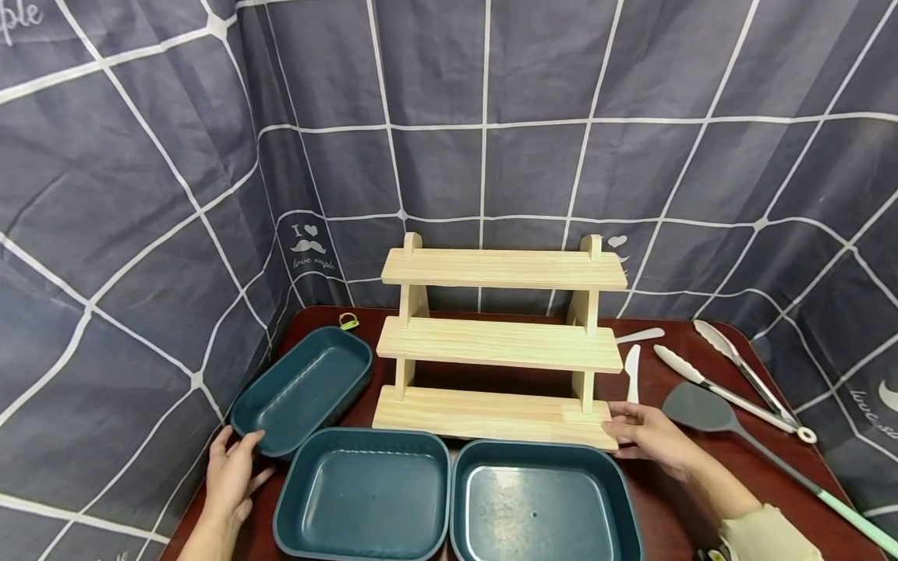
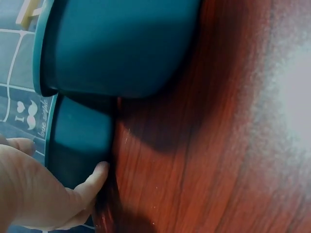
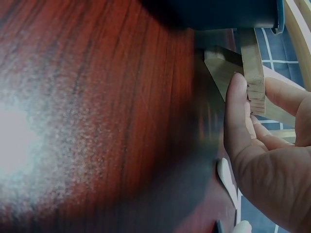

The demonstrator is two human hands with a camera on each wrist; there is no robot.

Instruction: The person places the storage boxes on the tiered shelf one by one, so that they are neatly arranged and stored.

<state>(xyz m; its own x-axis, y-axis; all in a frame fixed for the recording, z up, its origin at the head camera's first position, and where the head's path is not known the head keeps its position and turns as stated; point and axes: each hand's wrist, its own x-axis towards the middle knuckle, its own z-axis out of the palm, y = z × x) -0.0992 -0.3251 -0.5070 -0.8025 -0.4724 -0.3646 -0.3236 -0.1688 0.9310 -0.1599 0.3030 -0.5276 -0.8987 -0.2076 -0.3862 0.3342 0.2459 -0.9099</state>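
A three-tier wooden display stand (image 1: 500, 343) stands at the back of the table. My right hand (image 1: 655, 439) grips the right end of its lowest board (image 3: 254, 73), fingers and thumb on opposite faces. Over at the left, a dark teal bin (image 1: 309, 386) lies at a slant. My left hand (image 1: 230, 473) touches that bin's near end with spread fingers, and one fingertip rests against its outer wall (image 2: 80, 138). Two more teal bins, a left one (image 1: 365, 499) and a right one (image 1: 536, 506), sit side by side before the stand.
Right of the stand lie two white knives (image 1: 633, 372), metal tongs (image 1: 730, 401) and a grey-headed turner (image 1: 698, 407) with a mint handle. A small yellow ring with a green tag (image 1: 348, 321) lies behind the slanted bin. Grey checked cloth (image 1: 533, 171) hangs around the table.
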